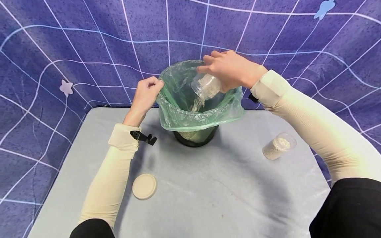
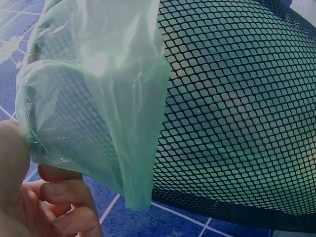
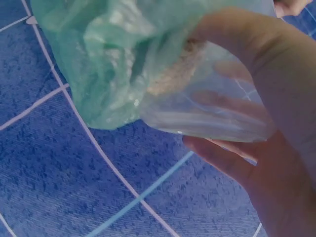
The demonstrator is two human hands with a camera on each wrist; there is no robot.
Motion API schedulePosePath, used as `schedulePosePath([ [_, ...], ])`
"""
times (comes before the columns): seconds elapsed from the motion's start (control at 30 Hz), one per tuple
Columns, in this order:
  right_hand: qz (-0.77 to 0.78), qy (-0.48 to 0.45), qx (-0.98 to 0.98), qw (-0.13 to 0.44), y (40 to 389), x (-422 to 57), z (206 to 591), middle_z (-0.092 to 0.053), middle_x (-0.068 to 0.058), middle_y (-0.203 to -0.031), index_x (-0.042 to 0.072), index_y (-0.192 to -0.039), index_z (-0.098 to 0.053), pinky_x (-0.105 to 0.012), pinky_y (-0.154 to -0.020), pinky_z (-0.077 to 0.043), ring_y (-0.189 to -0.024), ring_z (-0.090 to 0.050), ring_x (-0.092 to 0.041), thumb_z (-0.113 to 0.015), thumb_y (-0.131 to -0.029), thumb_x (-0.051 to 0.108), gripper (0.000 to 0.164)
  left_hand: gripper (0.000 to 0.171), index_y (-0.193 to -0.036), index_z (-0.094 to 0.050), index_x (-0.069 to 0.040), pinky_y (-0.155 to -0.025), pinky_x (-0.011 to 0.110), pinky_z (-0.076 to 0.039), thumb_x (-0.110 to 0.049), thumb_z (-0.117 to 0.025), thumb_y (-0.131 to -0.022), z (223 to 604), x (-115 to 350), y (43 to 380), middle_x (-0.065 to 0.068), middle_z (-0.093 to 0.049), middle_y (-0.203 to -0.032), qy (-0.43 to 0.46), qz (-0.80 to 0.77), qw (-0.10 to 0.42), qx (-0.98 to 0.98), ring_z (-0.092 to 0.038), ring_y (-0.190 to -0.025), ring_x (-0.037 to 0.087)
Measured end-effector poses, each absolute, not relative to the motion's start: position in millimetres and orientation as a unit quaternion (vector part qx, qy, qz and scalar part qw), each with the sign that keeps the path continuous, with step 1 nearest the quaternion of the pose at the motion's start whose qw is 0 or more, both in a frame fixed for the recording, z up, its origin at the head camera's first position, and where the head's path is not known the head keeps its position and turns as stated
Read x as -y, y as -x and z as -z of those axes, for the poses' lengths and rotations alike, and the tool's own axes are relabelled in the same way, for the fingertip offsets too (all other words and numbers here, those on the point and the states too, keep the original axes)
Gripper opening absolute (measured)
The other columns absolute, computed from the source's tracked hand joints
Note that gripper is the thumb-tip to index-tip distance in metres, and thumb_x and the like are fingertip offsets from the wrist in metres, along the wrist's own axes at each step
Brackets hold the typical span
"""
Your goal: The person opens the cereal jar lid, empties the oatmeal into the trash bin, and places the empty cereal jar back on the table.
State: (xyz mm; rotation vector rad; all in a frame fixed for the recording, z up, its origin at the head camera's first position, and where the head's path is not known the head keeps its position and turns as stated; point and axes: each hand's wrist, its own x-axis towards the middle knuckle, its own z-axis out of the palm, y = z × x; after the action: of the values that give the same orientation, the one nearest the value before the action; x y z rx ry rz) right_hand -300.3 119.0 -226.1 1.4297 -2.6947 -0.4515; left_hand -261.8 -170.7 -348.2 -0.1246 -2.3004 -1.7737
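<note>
A black mesh wastebasket (image 1: 196, 137), lined with a green plastic bag (image 1: 199, 121), stands at the back of the table. My right hand (image 1: 229, 68) grips a clear jar (image 1: 198, 86) tipped mouth-down over the bin's opening. Pale flakes or grains (image 1: 197, 104) fall from the jar into the bag; some are still inside it. In the right wrist view, my fingers and thumb wrap the jar (image 3: 212, 118). At the bin's left rim, my left hand (image 1: 145, 94) pinches the bag's folded edge between thumb and fingers. The left wrist view shows the bag (image 2: 118, 98) hanging over the mesh.
A second clear jar (image 1: 276, 148) holding pale grains stands uncovered at the right of the table. A round cream lid (image 1: 144, 186) lies flat on the grey tabletop (image 1: 208, 198), front left. Behind the bin hangs a blue gridded cloth (image 1: 143, 33).
</note>
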Motion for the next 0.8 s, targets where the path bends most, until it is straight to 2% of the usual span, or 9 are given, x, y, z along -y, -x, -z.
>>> schedulePosePath([
  [0.43,0.156,-0.475,0.865,0.049,299.0,-118.6,222.7,-0.057,-0.022,-0.127,0.009,-0.152,-0.054,-0.063,-0.082,-0.057,-0.11,-0.056,-0.043,-0.083,-0.068,0.0,0.089,0.028,-0.069,-0.057,-0.017,-0.066,0.03,-0.035,-0.018,-0.062,-0.096,347.0,168.2,264.1,-0.011,-0.042,-0.061,0.045,0.605,0.12,0.786,-0.043,-0.067,0.012],
  [0.8,0.158,-0.471,0.867,0.037,298.4,-116.5,223.3,-0.056,-0.022,-0.129,0.009,-0.155,-0.052,-0.062,-0.089,-0.056,-0.114,-0.056,-0.043,-0.086,-0.069,0.001,0.093,0.028,-0.07,-0.057,-0.015,-0.065,0.03,-0.035,-0.019,-0.062,-0.097,346.8,169.9,261.6,-0.011,-0.042,-0.06,0.041,0.606,0.119,0.785,-0.041,-0.065,0.012],
])
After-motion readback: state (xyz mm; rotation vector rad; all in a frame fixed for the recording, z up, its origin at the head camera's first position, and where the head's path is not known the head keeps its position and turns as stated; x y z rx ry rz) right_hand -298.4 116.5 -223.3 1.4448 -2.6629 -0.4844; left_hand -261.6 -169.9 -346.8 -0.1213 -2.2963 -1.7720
